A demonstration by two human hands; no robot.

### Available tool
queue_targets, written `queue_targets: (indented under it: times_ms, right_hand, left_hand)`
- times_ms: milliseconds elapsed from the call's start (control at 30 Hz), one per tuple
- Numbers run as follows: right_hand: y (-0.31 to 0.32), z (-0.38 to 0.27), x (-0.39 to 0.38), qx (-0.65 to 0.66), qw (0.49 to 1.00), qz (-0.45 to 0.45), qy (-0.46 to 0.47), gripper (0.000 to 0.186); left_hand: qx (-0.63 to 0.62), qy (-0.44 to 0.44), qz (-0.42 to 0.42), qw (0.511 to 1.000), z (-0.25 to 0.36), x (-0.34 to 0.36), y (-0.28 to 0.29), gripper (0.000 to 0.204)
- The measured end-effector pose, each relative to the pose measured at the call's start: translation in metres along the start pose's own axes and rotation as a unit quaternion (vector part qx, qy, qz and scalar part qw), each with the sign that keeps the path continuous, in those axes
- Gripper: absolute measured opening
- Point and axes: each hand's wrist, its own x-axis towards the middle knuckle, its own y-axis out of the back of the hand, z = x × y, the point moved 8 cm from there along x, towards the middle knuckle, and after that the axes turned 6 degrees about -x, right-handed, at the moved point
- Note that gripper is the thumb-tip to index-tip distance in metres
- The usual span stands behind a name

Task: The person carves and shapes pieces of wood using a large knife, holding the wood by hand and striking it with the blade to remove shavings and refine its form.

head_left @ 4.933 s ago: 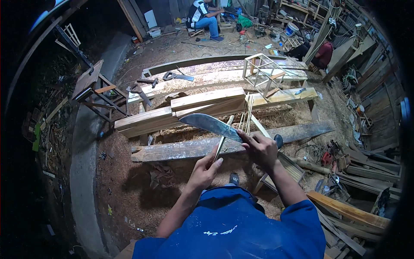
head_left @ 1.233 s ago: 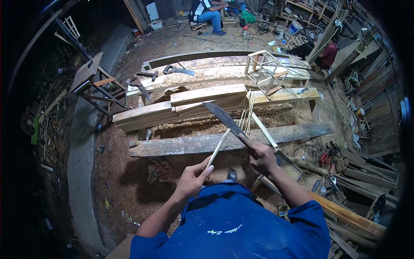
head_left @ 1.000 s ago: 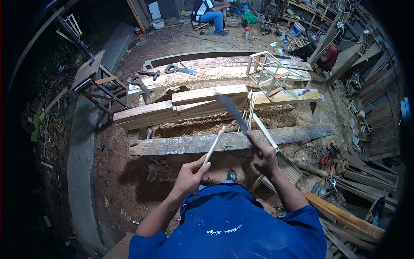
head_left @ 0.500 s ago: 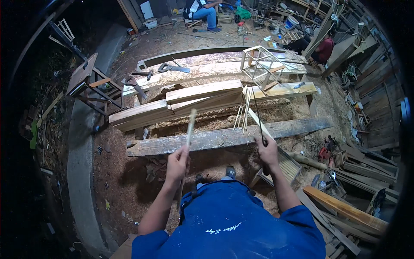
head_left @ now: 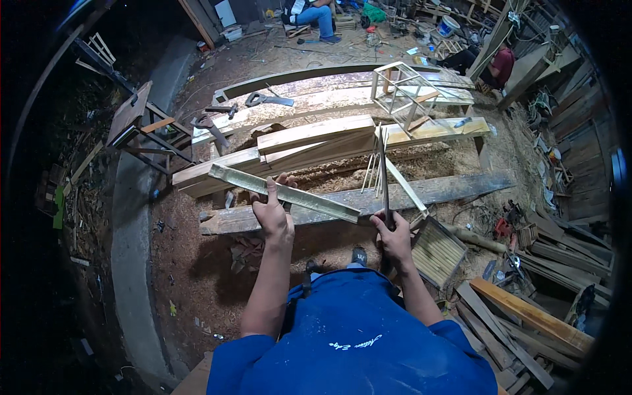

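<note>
My left hand (head_left: 273, 214) is closed around a split bamboo piece (head_left: 319, 202), pale green and hollow along its length. The piece lies slantwise, its right end close to the knife. In my right hand (head_left: 396, 242) is a long-bladed knife (head_left: 384, 168), its dark blade pointing up and away from me; the handle is mostly hidden by my fingers. Several thin bamboo sticks (head_left: 370, 174) lean against the timber just left of the blade. A pale wooden strip (head_left: 405, 185) slants down beside my right hand to a slatted frame (head_left: 440, 251).
Thick timber beams (head_left: 316, 139) and a worn plank (head_left: 316, 214) cross in front of me. Beyond lie a handsaw (head_left: 268, 100), a hammer (head_left: 224, 110) and a small wooden frame (head_left: 401, 92). Scrap boards (head_left: 520, 316) pile up at right. Two people sit farther off.
The bamboo piece has turned from pointing away to lying slantwise across, its hollow side now showing. The knife has turned to show its blade's flat, and my hands have moved closer together.
</note>
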Motion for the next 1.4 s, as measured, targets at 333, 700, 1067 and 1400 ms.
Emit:
queue_targets:
  times_ms: [333, 700, 1067, 1400]
  right_hand:
    - [-0.003, 0.012, 0.0, -0.01, 0.999, 0.021, -0.044, 0.023]
    - [0.016, 0.04, 0.017, 0.107, 0.988, 0.097, -0.057, 0.016]
    - [-0.022, 0.131, 0.09, 0.038, 0.983, 0.132, -0.125, 0.016]
    - [-0.081, 0.321, 0.176, -0.079, 0.971, 0.122, -0.189, 0.026]
  left_hand:
    - [-0.041, 0.057, 0.015, 0.997, -0.021, -0.02, 0.007, 0.028]
    - [0.042, 0.08, 0.11, 0.99, -0.025, 0.008, 0.114, 0.053]
    - [0.231, 0.095, 0.125, 0.96, -0.069, 0.07, 0.259, 0.021]
    - [0.356, 0.13, 0.163, 0.911, -0.212, 0.133, 0.363, 0.045]
